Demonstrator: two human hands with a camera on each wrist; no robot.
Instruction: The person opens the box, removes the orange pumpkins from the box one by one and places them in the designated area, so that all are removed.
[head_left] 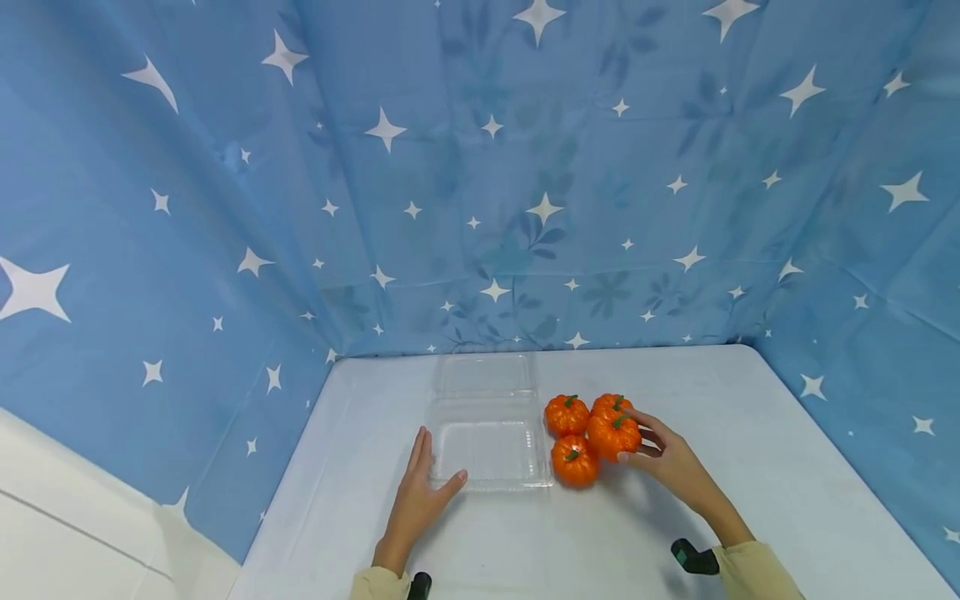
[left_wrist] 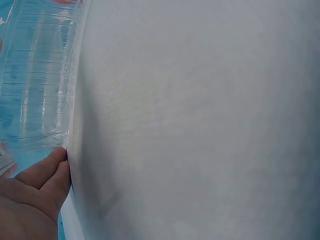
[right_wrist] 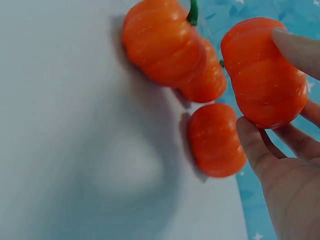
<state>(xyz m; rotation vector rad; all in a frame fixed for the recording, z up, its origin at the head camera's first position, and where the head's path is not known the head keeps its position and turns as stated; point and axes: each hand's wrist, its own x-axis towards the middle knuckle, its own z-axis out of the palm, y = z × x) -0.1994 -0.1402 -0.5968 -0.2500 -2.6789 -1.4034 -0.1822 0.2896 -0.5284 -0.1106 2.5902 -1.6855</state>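
A small orange pumpkin with a green stem is held in my right hand, thumb on one side and fingers on the other. In the right wrist view the held pumpkin is raised off the table, apart from the others. Three more pumpkins, a rear left one, a front one and a partly hidden back one, sit close together. Left of them lies a clear plastic clamshell box, its lid folded back. My left hand, fingers extended, is at the box's front left corner.
Everything lies on a white table. A blue curtain with white stars hangs behind it and along both sides. Dark wrist devices show near both light sleeves.
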